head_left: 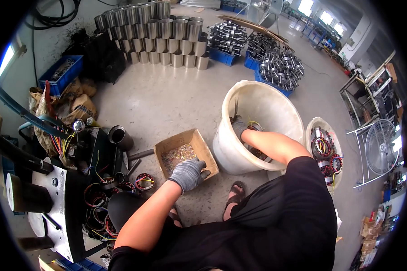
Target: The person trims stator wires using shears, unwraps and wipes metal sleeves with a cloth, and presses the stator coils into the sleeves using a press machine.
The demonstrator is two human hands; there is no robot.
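My left hand (188,175), in a grey glove, is closed over the near right rim of an open cardboard box (162,155). Small coloured wire scraps (178,155) cover the bottom of this box. Inside a large white plastic tub (226,149), my gloved right hand (238,126) is closed round a thin, two-pronged metal tool (236,107), whose prongs point up along the tub's wall. Motor stators with coloured leads (254,125) lie deeper in the tub, partly behind my right forearm. My right fingers are partly hidden.
A second white tub (315,122) holding wound stators stands at the right. Loose stators (145,181) and a dark metal cylinder (120,137) lie left of the box, beside a heavy press (61,198). Stacked metal cylinders (165,45) and blue crates of shafts (224,56) stand behind.
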